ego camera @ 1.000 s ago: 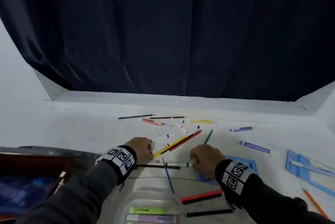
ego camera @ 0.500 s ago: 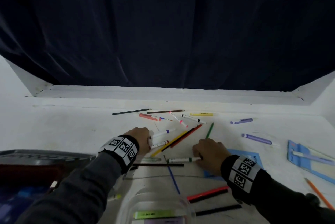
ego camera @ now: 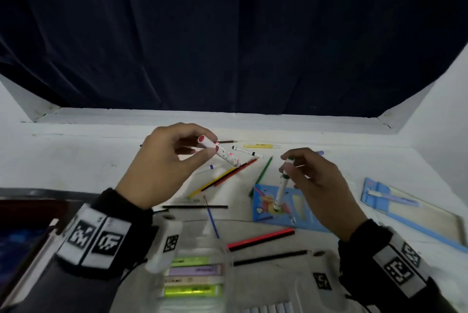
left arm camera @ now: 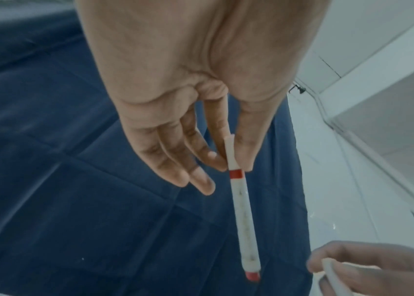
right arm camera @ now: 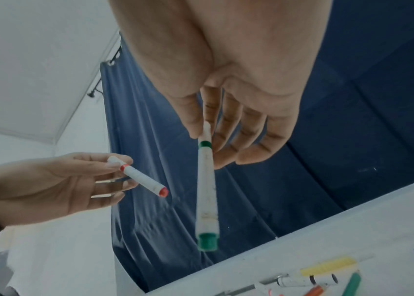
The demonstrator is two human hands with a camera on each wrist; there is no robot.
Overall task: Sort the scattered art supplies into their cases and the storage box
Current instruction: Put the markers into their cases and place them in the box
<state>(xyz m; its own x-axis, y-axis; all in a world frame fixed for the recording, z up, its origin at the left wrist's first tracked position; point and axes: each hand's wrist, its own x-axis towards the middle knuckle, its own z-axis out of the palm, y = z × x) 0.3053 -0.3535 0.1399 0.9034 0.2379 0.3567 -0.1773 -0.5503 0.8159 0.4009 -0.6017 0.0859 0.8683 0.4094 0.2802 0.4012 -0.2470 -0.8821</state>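
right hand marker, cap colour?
Green, on a white barrel; the marker in the right hand shows best in the right wrist view.

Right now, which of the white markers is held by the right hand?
The green-capped marker, pinched by the right hand. The red-capped one is in the left hand.

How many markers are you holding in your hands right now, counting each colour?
Red marker: 1, pinched in the left hand
Green marker: 1, pinched in the right hand
Total: 2
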